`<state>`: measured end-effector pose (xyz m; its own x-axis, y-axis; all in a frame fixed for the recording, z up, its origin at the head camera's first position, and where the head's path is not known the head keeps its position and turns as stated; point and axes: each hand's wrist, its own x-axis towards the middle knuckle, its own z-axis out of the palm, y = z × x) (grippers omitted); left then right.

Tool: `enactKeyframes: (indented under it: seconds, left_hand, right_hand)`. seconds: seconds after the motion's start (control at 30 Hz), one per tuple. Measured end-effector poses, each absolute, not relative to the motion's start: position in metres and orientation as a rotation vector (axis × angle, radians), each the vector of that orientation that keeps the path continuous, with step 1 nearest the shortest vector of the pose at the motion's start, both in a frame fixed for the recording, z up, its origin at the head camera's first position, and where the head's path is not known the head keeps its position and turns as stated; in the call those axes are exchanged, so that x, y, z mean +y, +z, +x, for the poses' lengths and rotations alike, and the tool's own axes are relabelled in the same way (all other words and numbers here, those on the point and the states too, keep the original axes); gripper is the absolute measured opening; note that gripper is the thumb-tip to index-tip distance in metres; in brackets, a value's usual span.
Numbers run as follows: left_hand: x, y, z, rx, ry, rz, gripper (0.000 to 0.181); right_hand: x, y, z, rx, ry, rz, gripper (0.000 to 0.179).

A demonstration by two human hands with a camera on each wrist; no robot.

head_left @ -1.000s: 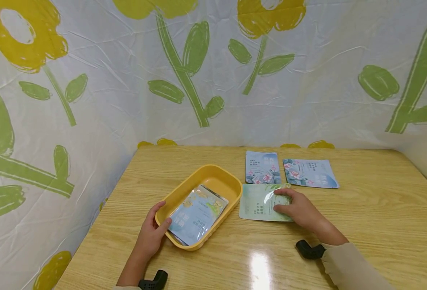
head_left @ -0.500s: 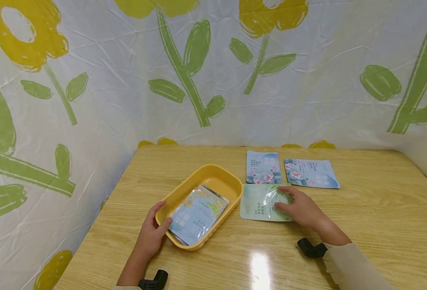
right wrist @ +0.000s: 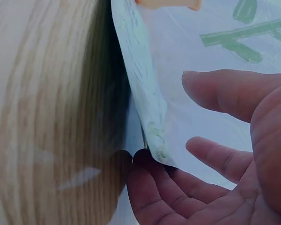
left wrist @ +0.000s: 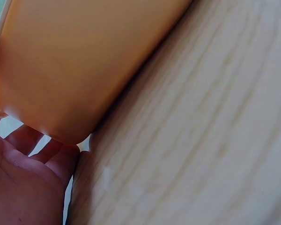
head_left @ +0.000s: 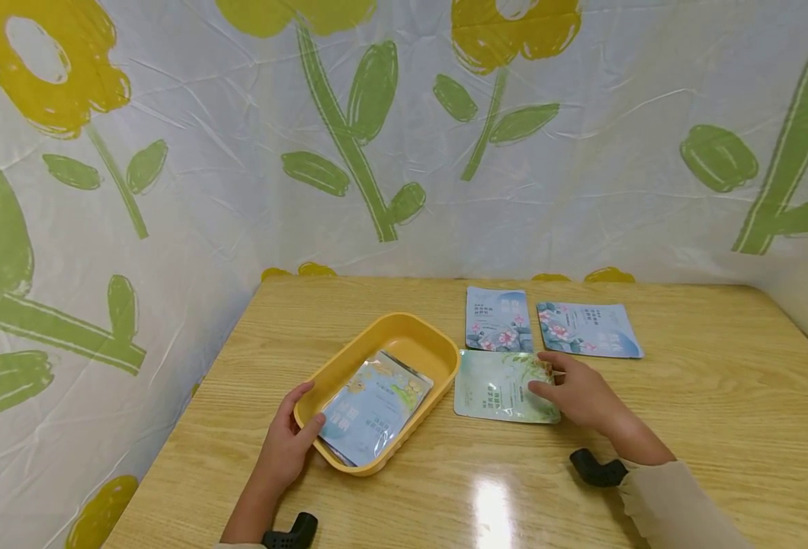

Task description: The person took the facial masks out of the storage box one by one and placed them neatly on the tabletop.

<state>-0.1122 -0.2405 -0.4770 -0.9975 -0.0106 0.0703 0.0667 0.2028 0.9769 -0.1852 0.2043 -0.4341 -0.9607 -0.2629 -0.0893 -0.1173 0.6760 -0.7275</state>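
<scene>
In the head view, my left hand (head_left: pixel 289 441) grips the near left end of a yellow plastic basket (head_left: pixel 406 326), thumb over the rim and fingers outside. The left wrist view shows fingers against the basket's outer wall (left wrist: pixel 84 56). Inside the basket lie stacked face mask sachets (head_left: pixel 375 408), a light blue one on top. A green face mask sachet (head_left: pixel 493 385) lies flat beside the basket. My right hand (head_left: pixel 585 400) is at its right edge. In the right wrist view, fingertips (right wrist: pixel 145 185) touch the sachet's edge (right wrist: pixel 152 112), while the thumb stays apart from it.
Two blue sachets with pink flowers, one upright (head_left: pixel 498 319) and one turned sideways (head_left: pixel 589 329), lie behind the green one. The wooden table (head_left: pixel 719 396) meets a flower-printed cloth (head_left: pixel 582 206) at the back.
My right hand has slid a little rightward over the green sachet to its right edge, uncovering more of its face. The left hand and basket stay as they were.
</scene>
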Motion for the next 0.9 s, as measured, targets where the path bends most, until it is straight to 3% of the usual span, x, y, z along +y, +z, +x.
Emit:
enactKeyframes:
  seconds: [0.9]
  left_hand:
    - [-0.241, -0.478, -0.113, -2.370, -1.959, -0.071, 0.056]
  right_hand:
    - [0.209, -0.423, -0.185, 2.756, -1.180, -0.267, 0.063]
